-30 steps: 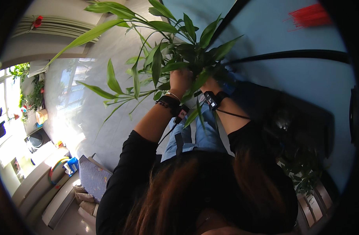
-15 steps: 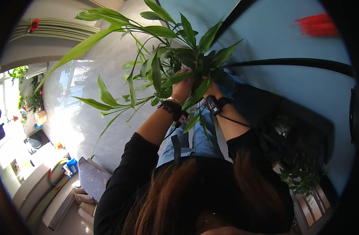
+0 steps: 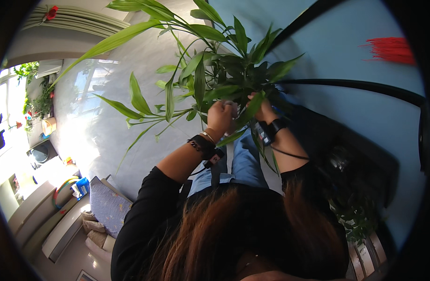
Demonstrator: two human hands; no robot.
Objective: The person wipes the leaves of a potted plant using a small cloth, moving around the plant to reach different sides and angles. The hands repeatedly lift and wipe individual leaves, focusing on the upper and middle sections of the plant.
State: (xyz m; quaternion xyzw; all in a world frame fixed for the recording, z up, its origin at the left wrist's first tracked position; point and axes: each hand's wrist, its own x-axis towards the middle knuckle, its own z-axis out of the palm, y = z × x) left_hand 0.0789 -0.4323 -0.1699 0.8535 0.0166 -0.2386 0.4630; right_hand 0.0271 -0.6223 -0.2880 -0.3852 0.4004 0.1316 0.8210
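Head view: clutching a pale wad (image 3: 233, 109) in the left hand (image 3: 218, 117), curling the right hand (image 3: 265, 111) beside a drooping leaf (image 3: 254, 106), cannot tell whether gripping. Reaching into the leafy plant (image 3: 200, 79), near the floor's (image 3: 116, 86) edge by the blue wall (image 3: 346, 51). Could crease or tear leaves by tugging. Cannot see stem bases behind foliage.

Overexposed window (image 3: 9, 105) at left, black rim

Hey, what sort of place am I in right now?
Probably a home, perhaps a living room: greenery by a bright window, a blue patterned cushion or pad at lower left, and a large leafy plant right in front of you.
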